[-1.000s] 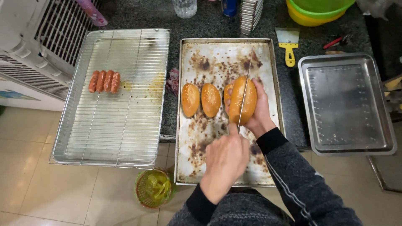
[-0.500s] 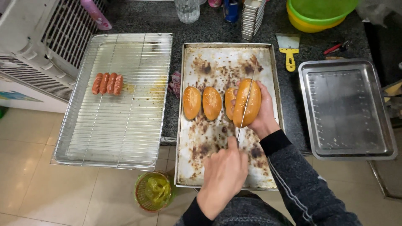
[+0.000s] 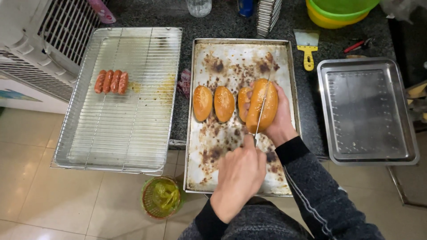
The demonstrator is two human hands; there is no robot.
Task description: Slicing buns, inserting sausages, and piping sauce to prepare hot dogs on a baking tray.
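A kitchen where food is made for selling

Big metal things for baking are laid out on a dark stone counter point(image 3: 222, 26): a burnt-looking baking tray point(image 3: 235, 58) with buns point(image 3: 213, 103), a wire rack point(image 3: 129, 89) with sausages point(image 3: 111, 82), and a clean metal tray point(image 3: 367, 111). A stack of small tins point(image 3: 268, 15), plastic bowls point(image 3: 340, 11) and a yellow scraper point(image 3: 308, 51) are seen at the back. A tiled floor point(image 3: 26, 178) is seen below.

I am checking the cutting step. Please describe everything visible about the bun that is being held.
The bun is long, golden-brown and glossy, tilted on its edge above the stained baking tray. The right hand cups it from the right. A thin knife blade, held by the left hand, runs lengthwise along its top.
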